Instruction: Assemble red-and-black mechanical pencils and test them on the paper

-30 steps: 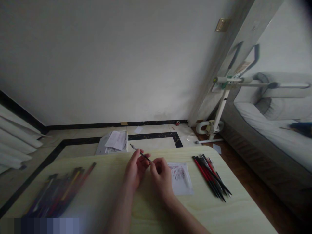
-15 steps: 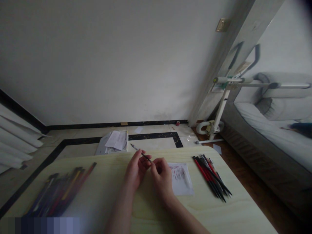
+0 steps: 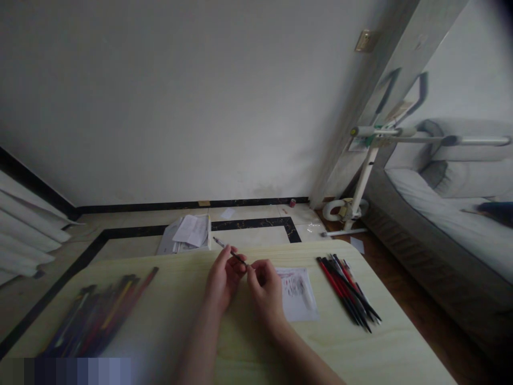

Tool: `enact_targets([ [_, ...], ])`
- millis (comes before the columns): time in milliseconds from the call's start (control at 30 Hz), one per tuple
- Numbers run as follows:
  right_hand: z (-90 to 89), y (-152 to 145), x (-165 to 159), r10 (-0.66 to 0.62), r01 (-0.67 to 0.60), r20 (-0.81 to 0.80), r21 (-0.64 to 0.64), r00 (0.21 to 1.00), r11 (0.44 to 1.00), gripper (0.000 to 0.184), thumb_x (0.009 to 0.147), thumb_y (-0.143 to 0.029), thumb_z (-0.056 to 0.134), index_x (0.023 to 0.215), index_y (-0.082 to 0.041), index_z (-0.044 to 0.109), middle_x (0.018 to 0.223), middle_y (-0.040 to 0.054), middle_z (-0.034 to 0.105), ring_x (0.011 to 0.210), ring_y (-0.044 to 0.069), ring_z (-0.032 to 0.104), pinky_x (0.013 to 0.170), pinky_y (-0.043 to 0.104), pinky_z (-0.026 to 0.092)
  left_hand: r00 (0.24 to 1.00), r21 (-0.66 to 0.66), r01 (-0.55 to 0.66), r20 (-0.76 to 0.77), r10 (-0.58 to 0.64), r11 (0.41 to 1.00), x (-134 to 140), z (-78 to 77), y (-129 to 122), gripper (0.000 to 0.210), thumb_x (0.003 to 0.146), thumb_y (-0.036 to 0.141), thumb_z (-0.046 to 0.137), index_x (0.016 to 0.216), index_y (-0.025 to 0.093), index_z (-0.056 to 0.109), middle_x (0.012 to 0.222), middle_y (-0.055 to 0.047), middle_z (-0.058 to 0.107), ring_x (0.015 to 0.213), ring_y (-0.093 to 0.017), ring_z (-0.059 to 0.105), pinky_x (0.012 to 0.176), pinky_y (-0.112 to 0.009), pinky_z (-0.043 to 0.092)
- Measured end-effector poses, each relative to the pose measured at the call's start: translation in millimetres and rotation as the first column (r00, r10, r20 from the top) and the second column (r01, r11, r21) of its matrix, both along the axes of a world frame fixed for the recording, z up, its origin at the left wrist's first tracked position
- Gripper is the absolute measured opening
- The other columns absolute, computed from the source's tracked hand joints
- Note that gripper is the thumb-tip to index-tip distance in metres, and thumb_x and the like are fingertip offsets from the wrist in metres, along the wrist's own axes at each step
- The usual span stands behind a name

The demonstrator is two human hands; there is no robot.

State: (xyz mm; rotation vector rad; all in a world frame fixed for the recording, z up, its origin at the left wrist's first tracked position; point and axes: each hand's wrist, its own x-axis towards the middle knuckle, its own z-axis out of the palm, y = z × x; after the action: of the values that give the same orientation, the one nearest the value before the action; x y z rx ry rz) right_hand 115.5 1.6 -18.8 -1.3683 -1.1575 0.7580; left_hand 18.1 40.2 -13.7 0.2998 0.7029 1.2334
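Note:
Above the middle of the table, a slim pen [image 3: 219,243] with a pale upper part and a dark lower part slants between my hands. My left hand [image 3: 223,278] closes its thumb and fingers around the pen's middle. With thumb and forefinger, my right hand [image 3: 266,291] pinches the lower end, so the tip there is hidden. Just right of that hand lies a white sheet of paper [image 3: 301,306] covered with dark and reddish scribbles, partly hidden by the hand.
Several red and black pens [image 3: 348,291] lie in a loose pile on the table's right. At the left is a blurred bunch of pens or pencils [image 3: 102,315]. Beyond the wooden table [image 3: 360,353] are a box of papers [image 3: 192,231], an exercise machine [image 3: 364,182] and a sofa [image 3: 452,230].
My hands stay almost in place. The pen has shifted very slightly left, with both hands still on it.

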Motion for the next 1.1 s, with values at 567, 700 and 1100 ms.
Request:
enact_targets([
  [567, 1.2, -0.9, -0.3, 0.012, -0.012, 0.001, -0.019, 1.0, 1.0, 0.01, 0.075, -0.027, 0.051, 0.072, -0.017, 0.051, 0.054, -0.004, 0.047, 0.049, 0.01, 0.042, 0.047, 0.02, 0.032, 1.0, 0.002, -0.028, 0.006, 0.028, 1.0, -1.3, -0.5, 0.5, 0.014, 0.076, 0.029, 0.055, 0.082, 0.017, 0.052, 0.066, -0.002, 0.06, 0.048, -0.009, 0.052, 0.052, -0.022, 0.045],
  [700, 0.9, -0.7, 0.2, 0.018, -0.018, 0.006, -0.023, 1.0, 1.0, 0.01, 0.075, -0.027, 0.051, 0.072, -0.017, 0.051, 0.054, -0.0041, 0.046, 0.049, 0.01, 0.042, 0.047, 0.02, 0.033, 1.0, 0.006, -0.023, 0.018, 0.023, 1.0, -1.5, -0.7, 0.4, 0.013, 0.076, 0.028, 0.055, 0.082, 0.017, 0.052, 0.066, -0.002, 0.06, 0.049, -0.009, 0.051, 0.051, -0.022, 0.045],
  [1100, -0.4, -1.4, 0.1, 0.017, -0.017, 0.027, -0.017, 0.999, 1.0, 0.008, 0.075, -0.025, 0.051, 0.072, -0.017, 0.051, 0.055, -0.0039, 0.047, 0.05, 0.01, 0.043, 0.047, 0.02, 0.032, 0.997, -0.026, -0.069, 0.017, 0.069, 0.997, -1.6, 0.0, 1.2, 0.012, 0.076, 0.026, 0.055, 0.081, 0.016, 0.051, 0.065, -0.003, 0.059, 0.048, -0.009, 0.051, 0.051, -0.023, 0.045],
])
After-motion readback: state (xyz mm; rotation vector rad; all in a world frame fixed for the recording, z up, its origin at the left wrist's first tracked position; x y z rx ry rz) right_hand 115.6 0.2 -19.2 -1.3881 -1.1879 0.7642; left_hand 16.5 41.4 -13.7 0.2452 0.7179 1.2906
